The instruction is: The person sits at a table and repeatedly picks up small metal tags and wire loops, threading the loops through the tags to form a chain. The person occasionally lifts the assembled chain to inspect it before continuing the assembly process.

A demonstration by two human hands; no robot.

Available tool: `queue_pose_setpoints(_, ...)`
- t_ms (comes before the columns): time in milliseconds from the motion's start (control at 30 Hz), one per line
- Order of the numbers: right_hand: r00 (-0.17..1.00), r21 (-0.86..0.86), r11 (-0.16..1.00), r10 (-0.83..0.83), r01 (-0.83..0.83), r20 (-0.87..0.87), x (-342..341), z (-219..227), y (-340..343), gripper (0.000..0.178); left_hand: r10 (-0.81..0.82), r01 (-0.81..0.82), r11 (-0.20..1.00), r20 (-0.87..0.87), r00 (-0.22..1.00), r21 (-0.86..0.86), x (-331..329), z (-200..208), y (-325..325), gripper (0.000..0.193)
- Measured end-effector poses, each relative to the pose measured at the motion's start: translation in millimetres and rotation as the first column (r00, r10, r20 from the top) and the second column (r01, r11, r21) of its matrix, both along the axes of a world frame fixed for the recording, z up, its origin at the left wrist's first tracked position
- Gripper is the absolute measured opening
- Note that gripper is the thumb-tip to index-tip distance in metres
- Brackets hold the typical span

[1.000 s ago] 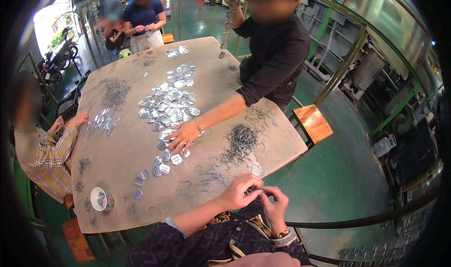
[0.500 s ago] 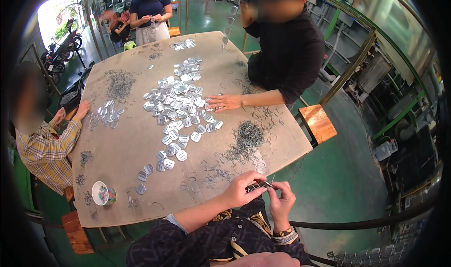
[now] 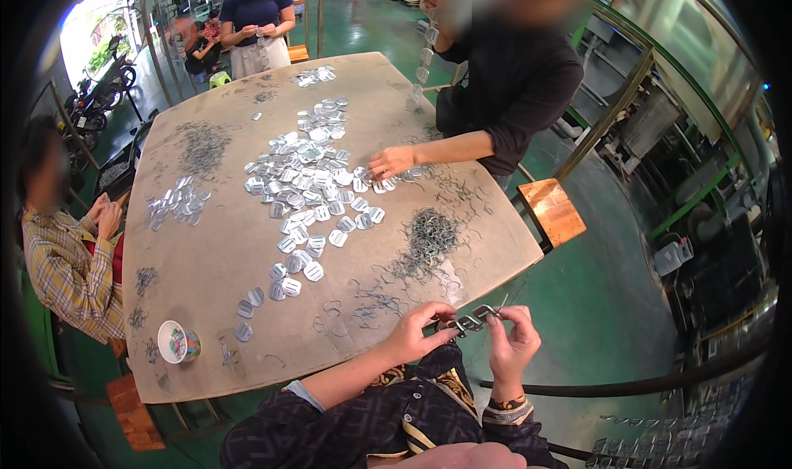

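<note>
Metal link strip [image 3: 471, 321] bridges the grips, long axis rising rightward; left hand [image 3: 422, 330] pinches its left part, right hand [image 3: 515, 339] the right.

A patterned cup [image 3: 192, 347] stands near a wooden stool [image 3: 135, 413], a motorbike [image 3: 97, 96] farther back.

Metal pcs [image 3: 473, 320] pt. hidden by hands [image 3: 417, 334]; cup [image 3: 192, 348] contents [image 3: 172, 344] too sm. to ID.

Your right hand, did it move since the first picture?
Yes, the right hand has moved rightward, judged against the right corner of the table, and farther from the left hand.
</note>
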State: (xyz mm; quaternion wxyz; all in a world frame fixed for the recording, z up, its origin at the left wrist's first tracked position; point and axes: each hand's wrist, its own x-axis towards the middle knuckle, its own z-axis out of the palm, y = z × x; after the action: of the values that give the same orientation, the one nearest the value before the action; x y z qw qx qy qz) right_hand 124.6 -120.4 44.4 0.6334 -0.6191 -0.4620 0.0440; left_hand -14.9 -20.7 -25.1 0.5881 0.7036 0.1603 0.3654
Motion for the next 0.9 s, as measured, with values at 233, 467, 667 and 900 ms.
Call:
queue_pose_setpoints(233, 0.999, 0.116, 0.992, -0.05, 0.05, -0.005, 17.4, 31.3, -2.2, 0.014, 0.037, -0.037, 0.999, -0.084, 0.996, -0.004, -2.9, -24.2, 1.9, 0.033)
queue_pose_setpoints(467, 0.974, 0.295, 0.928, -0.212, 0.228, -0.085, 50.8, 69.4, -6.7, 0.018, 0.197, -0.163, 0.947, -0.096, 0.976, 0.278, -0.2, -60.1, -2.9, 0.03)
queue_pose_setpoints(667, 0.932, 0.435, 0.844, -0.36, 0.314, 0.026, 77.3, 143.3, -14.1, 0.016, 0.225, -0.171, 0.887, -0.078, 0.971, 0.43, -6.0, -73.0, -0.7, 0.029)
queue_pose_setpoints(900, 0.856, 0.592, 0.705, -0.514, 0.391, 0.047, 117.2, 199.8, -43.0, 0.02, 0.219, -0.159, 0.884, -0.089, 0.972, 0.439, -4.8, -77.8, -1.7, 0.027)
